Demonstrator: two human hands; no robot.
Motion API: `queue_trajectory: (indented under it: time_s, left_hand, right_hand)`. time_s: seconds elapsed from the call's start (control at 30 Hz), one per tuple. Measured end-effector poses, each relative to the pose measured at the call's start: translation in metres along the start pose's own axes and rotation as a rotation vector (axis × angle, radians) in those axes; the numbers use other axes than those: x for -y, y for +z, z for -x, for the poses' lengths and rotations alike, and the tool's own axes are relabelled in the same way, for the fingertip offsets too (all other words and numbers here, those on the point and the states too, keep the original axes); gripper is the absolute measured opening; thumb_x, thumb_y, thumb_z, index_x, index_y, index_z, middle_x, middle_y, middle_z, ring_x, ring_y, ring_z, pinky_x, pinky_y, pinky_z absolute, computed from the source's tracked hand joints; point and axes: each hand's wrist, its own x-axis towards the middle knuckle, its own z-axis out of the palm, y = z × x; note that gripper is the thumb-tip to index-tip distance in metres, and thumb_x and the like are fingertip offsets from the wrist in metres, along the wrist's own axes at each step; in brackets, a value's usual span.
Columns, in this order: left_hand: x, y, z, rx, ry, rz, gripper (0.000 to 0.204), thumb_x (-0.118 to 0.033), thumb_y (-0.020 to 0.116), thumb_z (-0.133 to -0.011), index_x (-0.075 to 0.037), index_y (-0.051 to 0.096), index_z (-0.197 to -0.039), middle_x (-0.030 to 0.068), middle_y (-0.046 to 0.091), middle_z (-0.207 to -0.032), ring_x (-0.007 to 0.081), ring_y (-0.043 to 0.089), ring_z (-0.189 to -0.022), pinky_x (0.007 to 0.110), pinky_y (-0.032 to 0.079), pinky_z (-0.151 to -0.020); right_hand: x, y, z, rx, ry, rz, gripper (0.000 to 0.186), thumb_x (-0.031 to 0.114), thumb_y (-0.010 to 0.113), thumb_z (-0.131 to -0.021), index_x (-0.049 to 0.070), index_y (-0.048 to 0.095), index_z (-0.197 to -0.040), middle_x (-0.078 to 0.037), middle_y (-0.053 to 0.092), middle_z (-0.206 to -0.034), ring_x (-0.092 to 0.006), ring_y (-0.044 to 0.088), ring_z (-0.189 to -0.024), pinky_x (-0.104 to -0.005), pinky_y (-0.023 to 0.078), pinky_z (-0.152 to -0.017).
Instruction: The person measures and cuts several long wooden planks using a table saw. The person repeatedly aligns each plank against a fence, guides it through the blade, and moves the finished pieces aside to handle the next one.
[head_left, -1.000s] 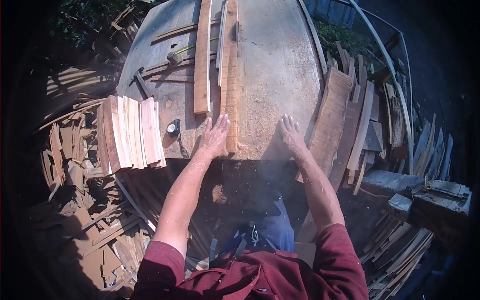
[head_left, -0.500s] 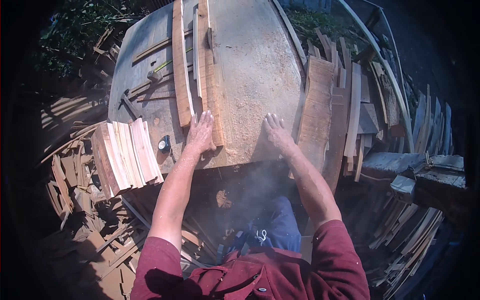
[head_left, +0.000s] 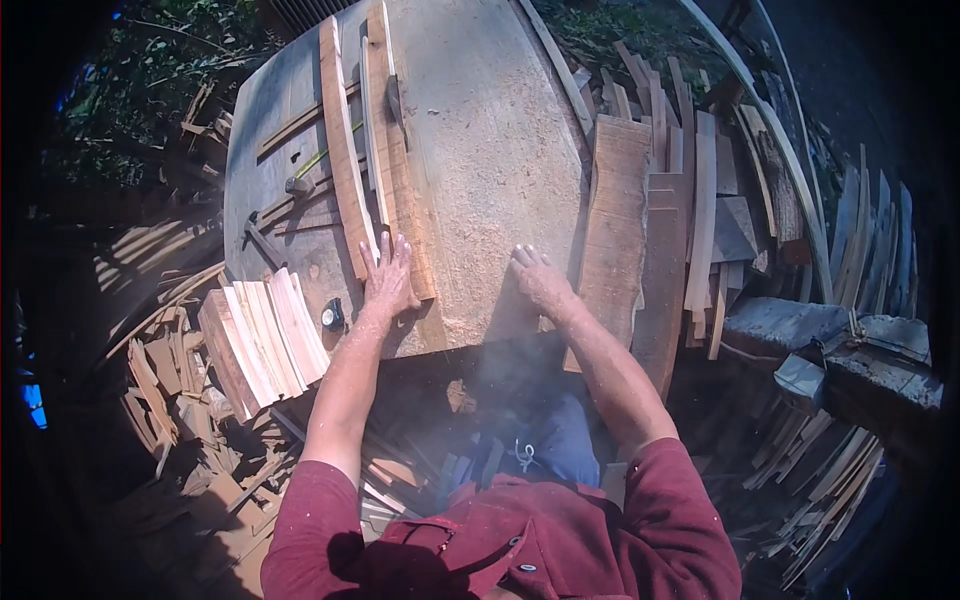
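Note:
On the sawdust-dusted plywood table point(head_left: 480, 120), my left hand point(head_left: 390, 280) rests with spread fingers at the near ends of a long narrow board point(head_left: 342, 150) and the wider board beside it point(head_left: 405, 220). My right hand point(head_left: 540, 285) is open on the sawdust right of them, holding nothing. A black tape measure point(head_left: 333, 315) lies left of my left hand. A hammer point(head_left: 262, 243) and a blocky tool point(head_left: 299, 186) lie farther left among thin strips.
A stack of pale boards point(head_left: 265, 340) sits at the table's near left corner. Boards point(head_left: 620, 200) line the right side. A block-like beam point(head_left: 855, 360) juts at right. Loose offcuts point(head_left: 190, 440) fill the lower left, and dust hangs below the front edge.
The view has shifted, moving the table leftward in the picture. The left board's near end now sits more level with the wider board's. Both hands remain open on the work surface.

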Motion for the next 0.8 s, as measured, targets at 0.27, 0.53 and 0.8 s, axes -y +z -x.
queue_trajectory:
  time_s: [0.27, 0.53, 0.8]
  left_hand:
    - [0.011, -0.010, -0.018, 0.024, -0.015, -0.018, 0.132, -0.058, 0.089, -0.054, -0.004, 0.029, -0.158, 0.0123, 0.021, -0.168, 0.0366, 0.007, -0.157, 0.077, -0.004, -0.117]
    - [0.019, -0.015, -0.033, 0.040, -0.014, -0.046, 0.129, -0.057, 0.089, -0.056, -0.004, 0.029, -0.158, 0.0116, 0.023, -0.167, 0.0342, 0.011, -0.156, 0.077, -0.003, -0.117]
    - [0.026, -0.023, -0.055, 0.050, -0.027, -0.032, 0.127, -0.056, 0.088, -0.059, -0.004, 0.028, -0.158, 0.0105, 0.020, -0.169, 0.0343, 0.009, -0.157, 0.077, -0.004, -0.117]
  right_hand:
    - [-0.030, -0.038, -0.042, -0.138, 0.261, -0.180, 0.049, 0.021, 0.058, -0.093, -0.002, 0.054, -0.136, -0.021, 0.046, -0.152, -0.0386, 0.041, -0.142, -0.0497, 0.036, -0.117]
    - [-0.027, -0.018, -0.053, -0.330, 0.314, -0.016, 0.079, 0.036, 0.070, -0.086, -0.003, 0.042, -0.149, -0.019, 0.034, -0.162, -0.0343, 0.027, -0.152, -0.0496, 0.020, -0.125]
    - [-0.035, -0.018, -0.053, -0.283, 0.324, -0.057, 0.079, 0.036, 0.067, -0.088, -0.003, 0.040, -0.151, -0.018, 0.030, -0.163, -0.0327, 0.025, -0.153, -0.0497, 0.017, -0.126]
